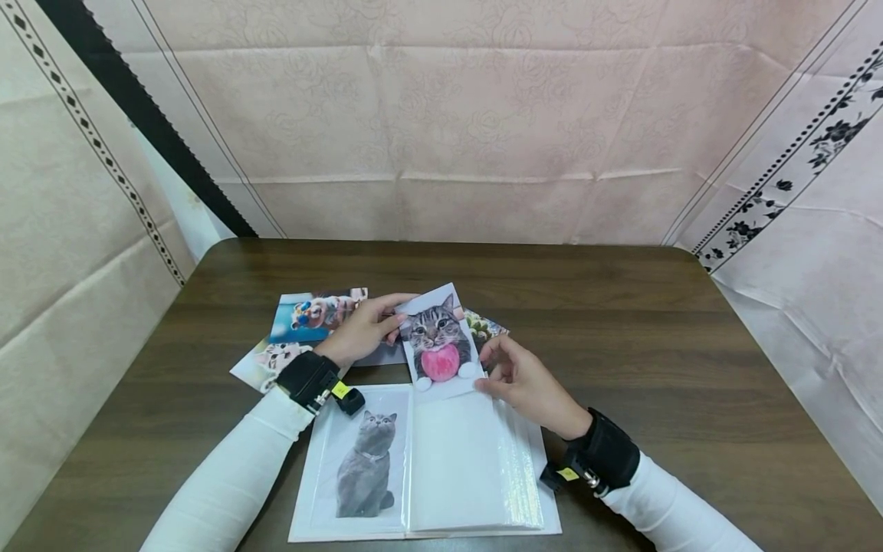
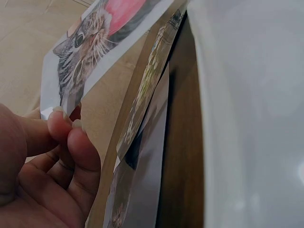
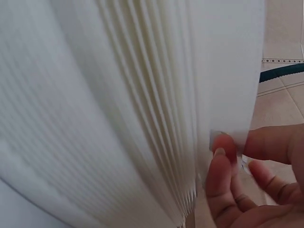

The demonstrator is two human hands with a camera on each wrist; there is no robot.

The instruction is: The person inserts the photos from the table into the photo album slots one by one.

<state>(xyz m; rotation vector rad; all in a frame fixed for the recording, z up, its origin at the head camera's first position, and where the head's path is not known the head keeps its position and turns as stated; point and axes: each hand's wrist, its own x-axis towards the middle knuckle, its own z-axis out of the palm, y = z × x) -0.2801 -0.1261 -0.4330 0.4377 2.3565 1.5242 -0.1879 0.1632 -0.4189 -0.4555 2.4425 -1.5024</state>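
An open photo album [image 1: 455, 475] with clear pockets lies before me, a grey cat picture [image 1: 366, 468] filling its left page. My left hand [image 1: 362, 331] pinches a photo print of a tabby cat with a pink ball [image 1: 441, 360] by its upper left edge. The print is tilted, and its lower end overlaps the top of the right-hand pocket page. At that page's upper right corner, my right hand [image 1: 527, 383] pinches the pocket's edge between thumb and fingers. The right wrist view shows the pinched sheet [image 3: 228, 71] standing apart from the stacked pages [image 3: 142, 95].
Several loose photo prints lie behind the album: one with a blue background [image 1: 293, 318], one of a white animal [image 1: 258, 364] below it, and a green leafy one [image 1: 486, 326] behind the tabby print. All rest on a dark wooden table [image 1: 621, 307] with a pale cloth [image 1: 483, 138] beyond.
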